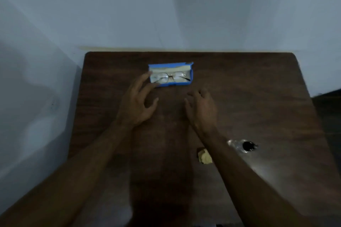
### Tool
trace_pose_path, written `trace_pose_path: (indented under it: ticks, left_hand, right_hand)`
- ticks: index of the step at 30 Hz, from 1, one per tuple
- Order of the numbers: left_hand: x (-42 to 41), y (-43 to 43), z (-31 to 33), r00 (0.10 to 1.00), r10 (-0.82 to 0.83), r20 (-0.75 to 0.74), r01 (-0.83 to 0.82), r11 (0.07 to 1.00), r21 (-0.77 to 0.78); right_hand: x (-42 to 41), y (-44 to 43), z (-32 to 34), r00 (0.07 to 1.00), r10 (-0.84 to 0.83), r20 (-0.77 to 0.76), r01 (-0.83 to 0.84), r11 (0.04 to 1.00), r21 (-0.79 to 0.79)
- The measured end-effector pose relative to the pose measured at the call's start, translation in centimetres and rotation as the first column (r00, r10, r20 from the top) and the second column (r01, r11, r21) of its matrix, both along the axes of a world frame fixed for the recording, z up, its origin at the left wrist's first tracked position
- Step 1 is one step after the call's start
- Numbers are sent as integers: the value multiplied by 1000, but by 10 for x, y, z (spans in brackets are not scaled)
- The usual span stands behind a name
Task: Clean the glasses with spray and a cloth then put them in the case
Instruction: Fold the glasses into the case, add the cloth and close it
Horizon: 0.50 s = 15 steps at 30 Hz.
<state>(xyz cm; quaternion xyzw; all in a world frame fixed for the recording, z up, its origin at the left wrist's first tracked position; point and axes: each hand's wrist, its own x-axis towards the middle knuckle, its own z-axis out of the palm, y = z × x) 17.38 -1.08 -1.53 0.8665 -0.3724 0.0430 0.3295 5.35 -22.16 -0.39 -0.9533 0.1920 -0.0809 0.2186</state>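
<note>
A blue glasses case (191, 76) lies open on the far middle of the dark wooden table (258, 88), its pale lining showing. Thin-framed glasses (170, 77) lie inside it. My left hand (137, 104) is spread, with its fingertips at the case's left end. My right hand (202, 108) hovers just below and right of the case, fingers loosely apart and holding nothing. A small yellow cloth (204, 156) lies crumpled by my right forearm. A clear spray bottle with a black cap (243, 146) lies on its side at the right.
The table stands against a pale wall at the back, with a wall close on the left. The table's right edge drops to a dark floor (330, 101).
</note>
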Motion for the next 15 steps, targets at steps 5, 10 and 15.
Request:
trace_pose_path:
  ticks: [5, 10, 15]
  left_hand:
    - [-114, -14, -11, 949, -19, -314, -9, 996, -89]
    - [-180, -23, -26, 793, -4, -610, -117, 980, -159]
    - [-200, -37, -18, 586, 68, -807, -257, 961, -106]
  right_hand:
    - [-102, 24, -7, 977, -140, -160, 135, 990, -40]
    - [-162, 43, -20, 930, -144, -337, 129, 989, -67]
    - [-165, 38, -15, 942, -250, -226, 298, 930, 215]
